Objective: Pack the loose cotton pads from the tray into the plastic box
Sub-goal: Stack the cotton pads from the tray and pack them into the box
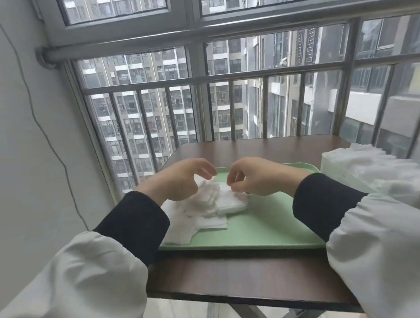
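A heap of loose white cotton pads lies on the left half of a pale green tray. My left hand hovers over the heap's left side, its fingers curled and apart with nothing clearly in them. My right hand is at the top of the heap, thumb and fingertips pinching the edge of a cotton pad. At the right edge of the table stands the clear plastic box, filled with white pads that rise above its rim.
The tray sits on a small dark brown folding table beside a barred window. A grey wall with a hanging cable runs along the left. The table's front edge is close to me.
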Tool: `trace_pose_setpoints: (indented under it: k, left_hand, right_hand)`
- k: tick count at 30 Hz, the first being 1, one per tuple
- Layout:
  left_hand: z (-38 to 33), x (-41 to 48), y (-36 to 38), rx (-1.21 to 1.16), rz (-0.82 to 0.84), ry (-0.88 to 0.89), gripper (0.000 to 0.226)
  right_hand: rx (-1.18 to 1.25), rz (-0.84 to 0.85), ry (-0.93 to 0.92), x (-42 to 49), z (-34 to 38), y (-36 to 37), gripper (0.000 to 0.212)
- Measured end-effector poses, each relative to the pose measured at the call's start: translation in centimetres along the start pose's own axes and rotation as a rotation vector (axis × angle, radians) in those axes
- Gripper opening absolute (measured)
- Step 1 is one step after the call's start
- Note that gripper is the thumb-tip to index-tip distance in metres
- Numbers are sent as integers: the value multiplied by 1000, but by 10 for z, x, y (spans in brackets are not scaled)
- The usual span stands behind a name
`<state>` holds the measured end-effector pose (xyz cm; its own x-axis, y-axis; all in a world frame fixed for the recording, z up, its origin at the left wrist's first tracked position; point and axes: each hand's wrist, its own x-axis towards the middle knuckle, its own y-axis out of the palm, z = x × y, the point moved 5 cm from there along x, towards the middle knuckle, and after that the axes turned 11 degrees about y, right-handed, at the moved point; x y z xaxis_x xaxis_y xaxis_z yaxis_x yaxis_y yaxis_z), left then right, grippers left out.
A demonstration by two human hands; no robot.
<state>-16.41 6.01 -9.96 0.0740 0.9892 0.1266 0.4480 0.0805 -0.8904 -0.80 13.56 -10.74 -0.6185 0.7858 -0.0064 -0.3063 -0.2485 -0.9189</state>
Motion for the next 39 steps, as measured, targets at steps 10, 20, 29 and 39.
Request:
trace_pose_setpoints:
  k: [10,20,29,39]
  left_hand:
    - [-6,-2,0,33,51,46,49]
    - [-30,12,-15,-112,-186,192,16]
    - [-6,16,-2,-677,-393,127,7]
    - [22,10,-8,-801,-614,1,18]
  right_hand:
    - [194,-215,-35,-1,-11,-9,18]
    - [807,-6,-88,-18,2,-14,24]
    - [1001,-16,-22,-16,-17,-14,27]
    - [916,-20,83,-12,-21,-11,17]
